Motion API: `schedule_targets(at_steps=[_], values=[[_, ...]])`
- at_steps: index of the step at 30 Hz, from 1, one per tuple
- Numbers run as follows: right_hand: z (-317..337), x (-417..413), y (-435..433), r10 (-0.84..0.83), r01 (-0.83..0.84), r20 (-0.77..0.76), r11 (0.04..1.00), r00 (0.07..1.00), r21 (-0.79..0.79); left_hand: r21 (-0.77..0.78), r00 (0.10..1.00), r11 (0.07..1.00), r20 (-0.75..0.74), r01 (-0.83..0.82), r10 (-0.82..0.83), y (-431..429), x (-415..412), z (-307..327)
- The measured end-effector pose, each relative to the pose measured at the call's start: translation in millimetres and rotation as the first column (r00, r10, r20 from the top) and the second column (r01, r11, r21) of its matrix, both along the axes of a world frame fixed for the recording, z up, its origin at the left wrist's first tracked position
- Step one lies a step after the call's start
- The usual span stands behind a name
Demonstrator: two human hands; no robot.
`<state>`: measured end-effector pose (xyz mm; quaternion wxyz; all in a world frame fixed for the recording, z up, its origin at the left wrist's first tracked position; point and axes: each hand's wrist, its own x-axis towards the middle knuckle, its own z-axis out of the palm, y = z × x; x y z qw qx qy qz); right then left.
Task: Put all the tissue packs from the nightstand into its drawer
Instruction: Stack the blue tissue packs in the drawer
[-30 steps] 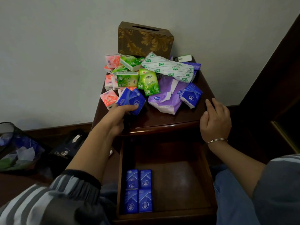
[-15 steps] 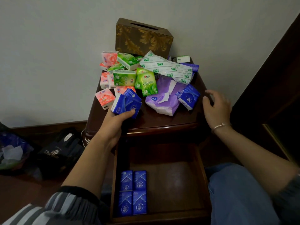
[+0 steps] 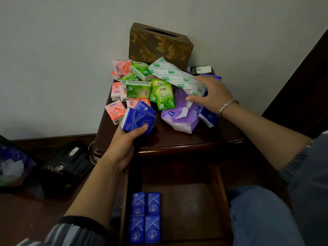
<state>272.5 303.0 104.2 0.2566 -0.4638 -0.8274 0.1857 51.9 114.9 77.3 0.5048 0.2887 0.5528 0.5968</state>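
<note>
Pink, green, blue, purple and white tissue packs are piled on the dark wooden nightstand (image 3: 177, 141). My left hand (image 3: 122, 144) grips two blue packs (image 3: 138, 119) at the pile's front left. My right hand (image 3: 213, 95) lies with spread fingers over the end of a long white pack (image 3: 174, 75), above a purple pack (image 3: 179, 116) and a blue pack (image 3: 207, 118). A green pack (image 3: 163, 96) stands mid-pile and a pink pack (image 3: 114, 110) lies at the left. The drawer (image 3: 195, 201) below is pulled out, with several blue packs (image 3: 145, 217) in its front left corner.
A brown and gold tissue box (image 3: 159, 45) stands at the back against the wall. A black bag (image 3: 65, 167) and a bin with waste (image 3: 12, 167) sit on the floor to the left. My knee (image 3: 257, 210) is beside the drawer's right side; dark wood panelling (image 3: 301, 86) rises on the right.
My right hand has moved from the nightstand's right edge up onto the pile, over the white pack. My left hand has closed round the blue packs and lifted them slightly.
</note>
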Motion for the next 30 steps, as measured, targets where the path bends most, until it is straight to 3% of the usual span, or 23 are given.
schedule_targets(at_steps=[3, 7, 11, 14, 16, 18, 20, 22, 24, 27, 30], values=[[-1, -7, -3, -0.034, 0.030, 0.033, 0.993, 0.999, 0.116, 0.001, 1.000, 1.000, 0.016, 0.006, -0.006, -1, -1, 1], [11, -13, -19, -0.119, 0.152, -0.124, 0.940, 0.985, 0.305, 0.013, 1.000, 1.000, 0.026, -0.004, 0.004, -4, 0, 1], [28, -38, -43, 0.022, 0.024, -0.115, 0.923, 0.993, 0.385, 0.017, 0.997, 1.000, 0.071, -0.016, 0.015, -6, 1, 2], [40, -64, -45, 0.126, -0.125, 0.020, 0.931, 0.992, 0.342, 0.016, 0.996, 1.000, 0.094, -0.007, 0.005, -8, -1, 2], [42, -75, -43, 0.233, -0.257, 0.131, 0.942, 0.964, 0.216, 0.026, 0.994, 1.000, 0.111, -0.002, -0.001, -8, -2, 2], [40, -74, -42, 0.324, -0.333, 0.117, 0.940, 0.939, 0.067, 0.035, 0.992, 0.999, 0.123, 0.008, -0.013, -9, -4, 1], [36, -60, -40, 0.340, -0.341, 0.026, 0.937, 0.940, 0.073, 0.027, 0.991, 0.999, 0.129, 0.020, -0.023, -8, -4, 1], [29, -38, -32, 0.267, -0.248, -0.076, 0.947, 0.961, 0.202, 0.019, 0.992, 1.000, 0.129, 0.013, -0.015, -7, -3, 1], [22, -12, -10, 0.086, -0.047, -0.138, 0.964, 0.987, 0.261, 0.019, 0.992, 1.000, 0.125, 0.002, -0.004, -7, -2, 1], [7, 19, 31, -0.229, 0.225, 0.005, 0.961, 0.974, 0.163, 0.014, 0.993, 1.000, 0.116, -0.007, 0.005, -6, -1, 1], [-5, 27, 57, -0.264, 0.264, 0.142, 0.964, 0.954, 0.020, 0.013, 0.994, 1.000, 0.108, -0.019, 0.017, -6, 0, 2]])
